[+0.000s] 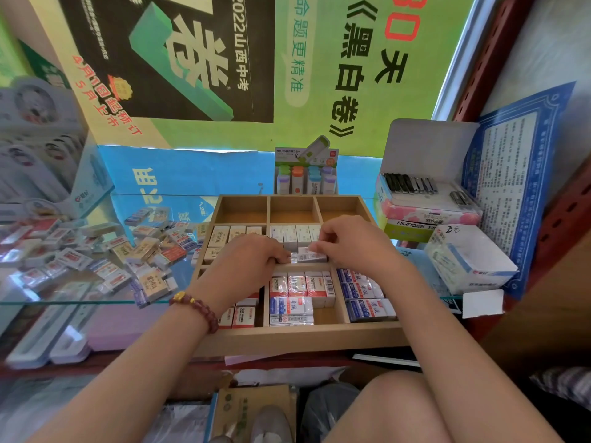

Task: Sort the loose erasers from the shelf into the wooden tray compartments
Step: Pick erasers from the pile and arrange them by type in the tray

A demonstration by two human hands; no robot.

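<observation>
A wooden tray point(297, 338) with nine compartments sits on the glass shelf point(96, 300). Its back row is bare wood; the middle and front rows hold boxed erasers. A pile of loose erasers point(105, 251) lies on the glass to the left of the tray. Over the middle compartment, my left hand point(252, 260) and my right hand point(348, 244) pinch the two ends of one white wrapped eraser point(308, 254). It lies flat in front of a row of upright white erasers point(294, 236). A red bead bracelet is on my left wrist.
A display box of coloured sharpeners point(305, 174) stands behind the tray. Stacked boxes point(428, 199), one open with nail clippers, and a white tissue-like pack point(467, 260) crowd the right. Cased items lie at the far left, and my knee is below the shelf.
</observation>
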